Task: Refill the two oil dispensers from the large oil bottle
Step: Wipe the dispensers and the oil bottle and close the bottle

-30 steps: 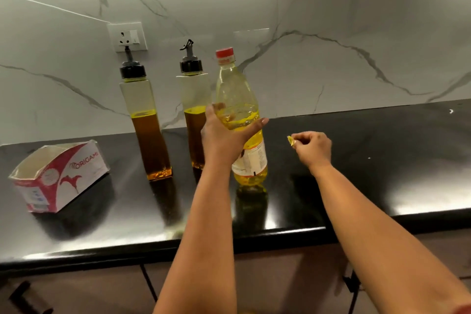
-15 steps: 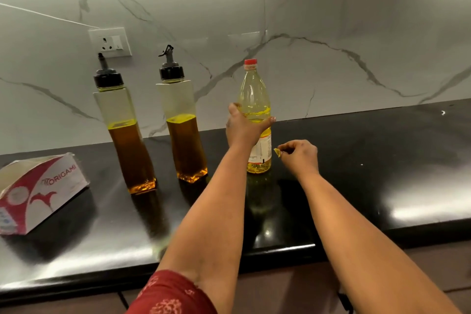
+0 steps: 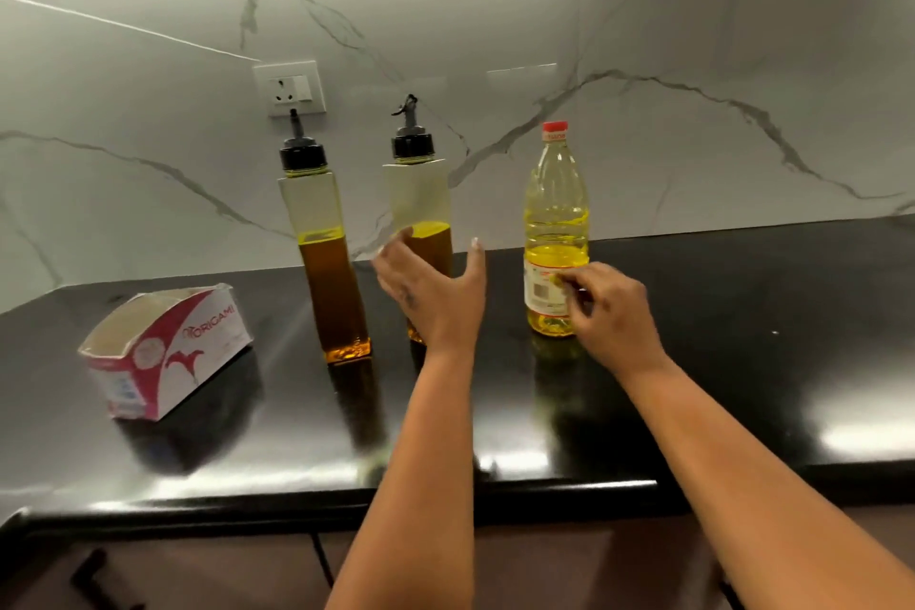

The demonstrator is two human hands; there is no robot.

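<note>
Two tall square oil dispensers with black spout caps stand on the black counter, each about half full of dark oil: the left dispenser (image 3: 324,258) and the right dispenser (image 3: 421,198). To their right stands the large oil bottle (image 3: 555,213), red-capped, with pale yellow oil. My left hand (image 3: 435,292) is spread open in front of the right dispenser, holding nothing. My right hand (image 3: 606,307) sits in front of the large bottle's label, its fingers pinching a small yellow scrap (image 3: 562,281).
An open red-and-white tissue box (image 3: 163,352) lies at the counter's left. A wall socket (image 3: 289,88) sits on the marble backsplash above the left dispenser. The counter's front edge (image 3: 346,505) runs below my arms, with cabinet fronts underneath.
My left hand has let go of the large oil bottle and moved left, opening in front of the right dispenser. My right hand still pinches the yellow scrap beside the bottle.
</note>
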